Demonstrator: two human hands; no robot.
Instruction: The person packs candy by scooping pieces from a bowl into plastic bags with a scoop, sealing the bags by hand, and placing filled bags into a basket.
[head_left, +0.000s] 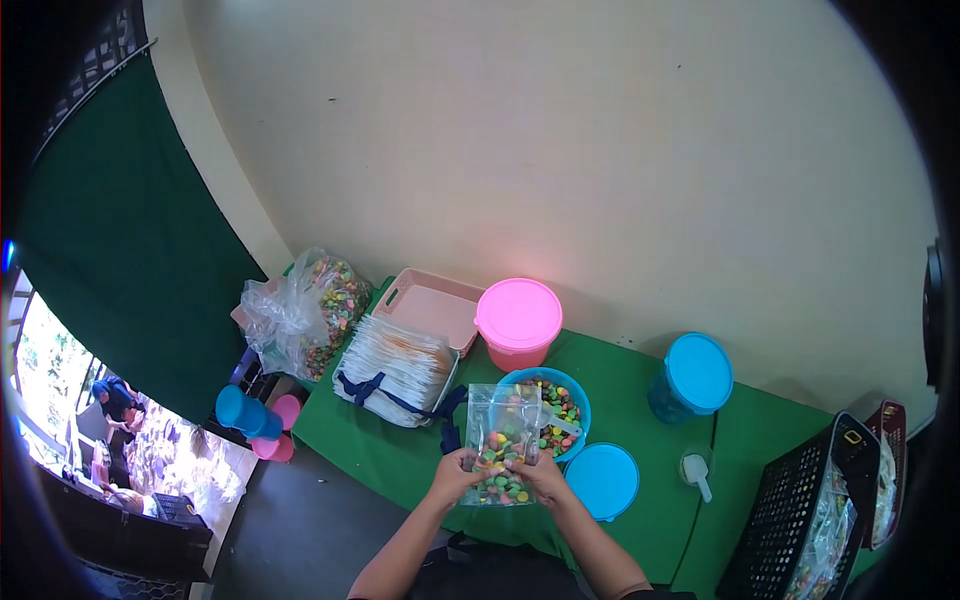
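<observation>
A clear plastic bag [503, 440] with colourful pieces in its lower part hangs upright between my hands, over the green table's front edge. My left hand [458, 475] grips its left side, thumb on the front. On the right side my right hand [541, 477] holds it the same way. Just behind the bag sits a blue tub [586, 400] of the same colourful pieces, with a white scoop [565, 427] lying in it. A round blue lid [603, 482] lies flat to the right of my right hand.
A box of stacked packets [398, 360], a pink tray [432, 305] and a pink lidded tub [519, 318] stand behind. Further right are a blue-lidded container [692, 380], a white scoop [697, 476] and black baskets [790, 510]. A large filled bag [318, 310] stands left.
</observation>
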